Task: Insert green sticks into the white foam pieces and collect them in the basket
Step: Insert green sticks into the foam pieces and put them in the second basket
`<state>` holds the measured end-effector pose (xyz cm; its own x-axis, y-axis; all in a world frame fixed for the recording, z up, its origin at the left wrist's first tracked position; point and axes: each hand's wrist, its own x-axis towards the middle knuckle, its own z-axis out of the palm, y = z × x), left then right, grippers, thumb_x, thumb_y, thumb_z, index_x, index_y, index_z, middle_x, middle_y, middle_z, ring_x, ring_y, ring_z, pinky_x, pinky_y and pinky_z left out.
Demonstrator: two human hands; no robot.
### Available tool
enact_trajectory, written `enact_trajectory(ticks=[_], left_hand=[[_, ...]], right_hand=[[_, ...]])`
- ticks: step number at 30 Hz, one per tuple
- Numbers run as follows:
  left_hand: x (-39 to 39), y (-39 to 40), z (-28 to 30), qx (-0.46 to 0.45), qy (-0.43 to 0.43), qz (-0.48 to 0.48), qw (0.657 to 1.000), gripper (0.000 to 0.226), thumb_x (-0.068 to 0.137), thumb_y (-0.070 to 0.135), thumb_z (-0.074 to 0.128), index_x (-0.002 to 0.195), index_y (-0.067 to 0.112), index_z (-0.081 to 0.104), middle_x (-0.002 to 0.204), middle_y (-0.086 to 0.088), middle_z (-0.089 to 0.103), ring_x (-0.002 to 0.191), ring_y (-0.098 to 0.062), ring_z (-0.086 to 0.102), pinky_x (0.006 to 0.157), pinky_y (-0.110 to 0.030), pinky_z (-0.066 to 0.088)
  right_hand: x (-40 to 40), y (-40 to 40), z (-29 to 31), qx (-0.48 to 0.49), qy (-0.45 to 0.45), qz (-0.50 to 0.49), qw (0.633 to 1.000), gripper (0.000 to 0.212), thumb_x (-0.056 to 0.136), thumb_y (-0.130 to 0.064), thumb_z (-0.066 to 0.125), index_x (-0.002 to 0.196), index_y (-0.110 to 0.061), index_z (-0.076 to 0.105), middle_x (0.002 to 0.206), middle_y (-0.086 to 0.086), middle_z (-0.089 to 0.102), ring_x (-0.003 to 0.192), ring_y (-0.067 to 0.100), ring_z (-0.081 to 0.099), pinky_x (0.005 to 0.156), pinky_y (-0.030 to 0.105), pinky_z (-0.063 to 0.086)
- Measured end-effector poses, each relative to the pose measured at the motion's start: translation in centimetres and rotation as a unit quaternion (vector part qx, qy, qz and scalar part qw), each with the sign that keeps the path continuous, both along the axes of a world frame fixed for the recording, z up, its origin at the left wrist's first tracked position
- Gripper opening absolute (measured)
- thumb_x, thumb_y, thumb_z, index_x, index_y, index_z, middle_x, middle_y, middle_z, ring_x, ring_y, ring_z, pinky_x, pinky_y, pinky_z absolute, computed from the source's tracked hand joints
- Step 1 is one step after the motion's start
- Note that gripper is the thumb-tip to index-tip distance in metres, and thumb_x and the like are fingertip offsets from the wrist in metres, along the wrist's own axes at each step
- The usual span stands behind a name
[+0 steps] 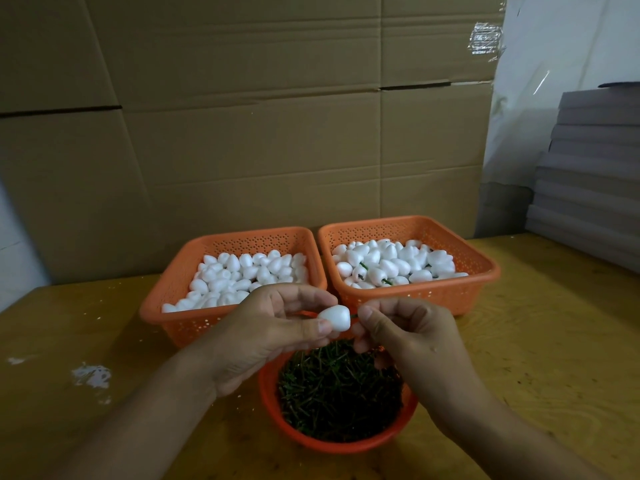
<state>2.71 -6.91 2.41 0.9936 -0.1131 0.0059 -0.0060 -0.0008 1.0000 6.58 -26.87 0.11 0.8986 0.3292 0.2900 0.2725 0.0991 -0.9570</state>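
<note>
Foam piece [335, 317] pinched between both hands, left [277, 327] and right [405, 337].

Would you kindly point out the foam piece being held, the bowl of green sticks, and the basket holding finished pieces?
foam piece [333, 317]: head view, middle of its white body.
bowl of green sticks [341, 446]: head view, near orange rim.
basket of finished pieces [408, 293]: head view, front orange wall.

No legible text, labels, brands or numbers observed; faint marks at 1 o'clock too small to read.
</note>
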Motion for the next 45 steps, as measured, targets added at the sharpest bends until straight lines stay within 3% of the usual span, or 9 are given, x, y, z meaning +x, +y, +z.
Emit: enact_trajectory(ticks=[16,27,35,40,45], left_hand=[[-0.36,-0.45,0.53,0.018,-0.013,0.002,1.0,0.034,0.073,0.013,0.08,0.106,0.013,0.075,0.109,-0.012,0.076,0.103,-0.027,0.073,0.081,-0.025,0.059],[-0.1,-0.12,0.35,0.053,-0.038,0.017,0.998,0.031,0.076,0.023,0.078,0.105,0.034,0.074,0.117,-0.002,0.074,0.107,-0.025,0.071,0.086,-0.03,0.059],[-0.11,-0.15,0.37,0.037,-0.042,0.015,0.998,0.03,0.077,0.023,0.077,0.105,0.034,0.074,0.115,-0.005,0.075,0.108,-0.027,0.07,0.084,-0.028,0.059],[-0.07,-0.44,0.15,0.001,-0.046,0.021,0.999,0.036,0.073,0.025,0.081,0.108,0.031,0.074,0.117,-0.005,0.073,0.108,-0.023,0.071,0.082,-0.027,0.058],[-0.06,-0.67,0.06,0.031,-0.056,0.006,0.998,0.037,0.075,0.022,0.082,0.11,0.031,0.073,0.118,-0.003,0.073,0.106,-0.02,0.071,0.08,-0.026,0.058]], right_hand=[[-0.13,-0.04,-0.46,-0.019,-0.026,0.011,0.999,0.017,0.092,-0.016,0.066,0.079,-0.018,0.076,0.071,0.008,0.073,0.058,0.015,0.067,0.048,0.019,0.047],[-0.24,0.18,-0.17,-0.032,0.034,0.053,0.997,0.012,0.093,-0.011,0.064,0.086,-0.008,0.074,0.076,0.009,0.074,0.064,0.016,0.069,0.048,0.021,0.048],[-0.41,0.25,0.01,-0.079,0.02,0.066,0.994,0.016,0.094,-0.009,0.064,0.083,-0.01,0.076,0.074,0.006,0.074,0.064,0.013,0.068,0.05,0.021,0.049],[-0.41,0.32,-0.11,-0.05,0.029,0.035,0.998,0.009,0.089,-0.009,0.069,0.081,-0.005,0.073,0.068,0.011,0.071,0.059,0.014,0.067,0.048,0.021,0.048],[-0.39,0.34,-0.16,-0.06,0.03,0.023,0.998,0.008,0.084,-0.015,0.076,0.08,-0.009,0.074,0.064,0.011,0.07,0.054,0.013,0.062,0.048,0.02,0.048]])
